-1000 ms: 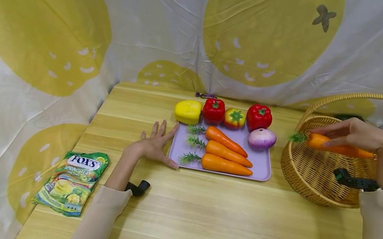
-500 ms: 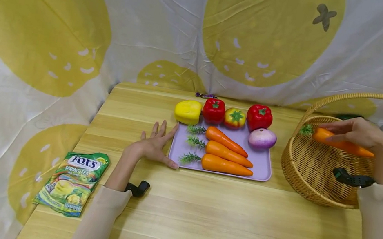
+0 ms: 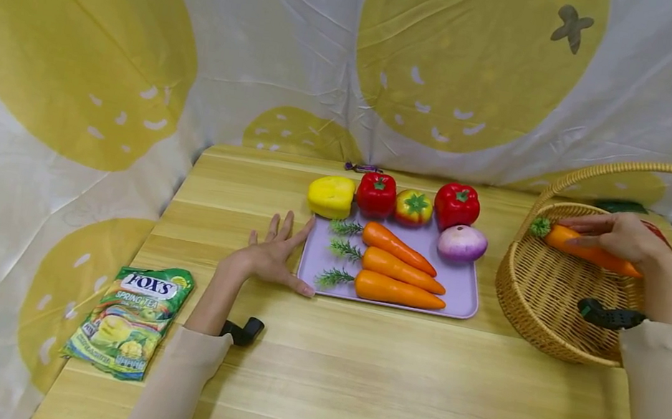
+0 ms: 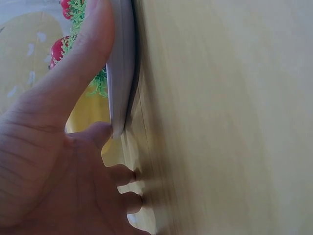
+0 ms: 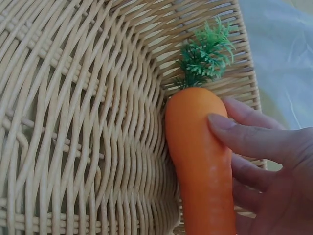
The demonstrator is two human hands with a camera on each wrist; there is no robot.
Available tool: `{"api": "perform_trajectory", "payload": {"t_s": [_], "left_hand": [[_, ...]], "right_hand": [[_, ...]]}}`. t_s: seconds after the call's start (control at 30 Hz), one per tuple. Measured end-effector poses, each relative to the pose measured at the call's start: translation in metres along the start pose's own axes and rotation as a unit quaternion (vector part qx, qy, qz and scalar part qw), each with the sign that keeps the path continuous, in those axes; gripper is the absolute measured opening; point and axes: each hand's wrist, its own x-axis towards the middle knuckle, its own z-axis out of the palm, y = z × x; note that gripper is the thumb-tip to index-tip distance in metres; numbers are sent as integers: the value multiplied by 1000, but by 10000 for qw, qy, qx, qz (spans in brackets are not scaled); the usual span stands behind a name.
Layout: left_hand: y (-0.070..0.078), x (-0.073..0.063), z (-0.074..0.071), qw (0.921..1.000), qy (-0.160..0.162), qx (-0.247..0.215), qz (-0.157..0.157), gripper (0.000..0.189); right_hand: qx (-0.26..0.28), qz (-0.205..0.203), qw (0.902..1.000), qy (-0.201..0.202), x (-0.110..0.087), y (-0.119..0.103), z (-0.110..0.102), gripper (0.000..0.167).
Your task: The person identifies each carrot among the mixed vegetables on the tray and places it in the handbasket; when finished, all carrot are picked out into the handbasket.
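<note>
My right hand (image 3: 628,239) grips an orange carrot (image 3: 590,253) inside the wicker basket (image 3: 512,294). Thumb and fingers pinch the carrot near its leafy end; in the right wrist view the carrot (image 5: 200,156) lies close along the woven wall, its green top toward the rim. My left hand (image 3: 266,257), fingers spread, touches the left end of the lilac tray (image 3: 460,297) with thumb and index finger. Several more carrots (image 3: 398,290) lie side by side on that tray. Behind them are a yellow pepper (image 3: 330,196), two red peppers (image 3: 376,195), a red-yellow tomato-like vegetable (image 3: 413,208) and a purple onion (image 3: 462,244).
The basket's tall handle (image 3: 655,167) arches over my right hand. A green candy bag (image 3: 130,320) lies at the table's left edge. A small purple item (image 3: 363,168) sits by the back edge. Dark green things partly show behind the basket. A lemon-print cloth (image 3: 296,37) hangs behind.
My right hand has lowered the carrot into the basket, its leafy end shifting right from over the rim to against the inner back wall. The left hand and tray have stayed put.
</note>
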Motion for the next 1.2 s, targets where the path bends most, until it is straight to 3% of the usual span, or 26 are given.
{"api": "perform_trajectory", "payload": {"t_s": [0.17, 0.5, 1.0, 1.2], "left_hand": [[0, 0, -1, 10000, -1, -14, -6, 138], [1, -1, -1, 10000, -32, 0, -14, 139], [1, -1, -1, 10000, -61, -4, 24, 139], [1, -1, -1, 10000, -38, 6, 17, 139]], "right_hand": [[124, 20, 9999, -17, 1, 1, -1, 44], [117, 10, 9999, -98, -1, -1, 1, 61], [363, 96, 9990, -259, 2, 5, 2, 57], [130, 80, 9997, -183, -2, 3, 0, 61]]}}
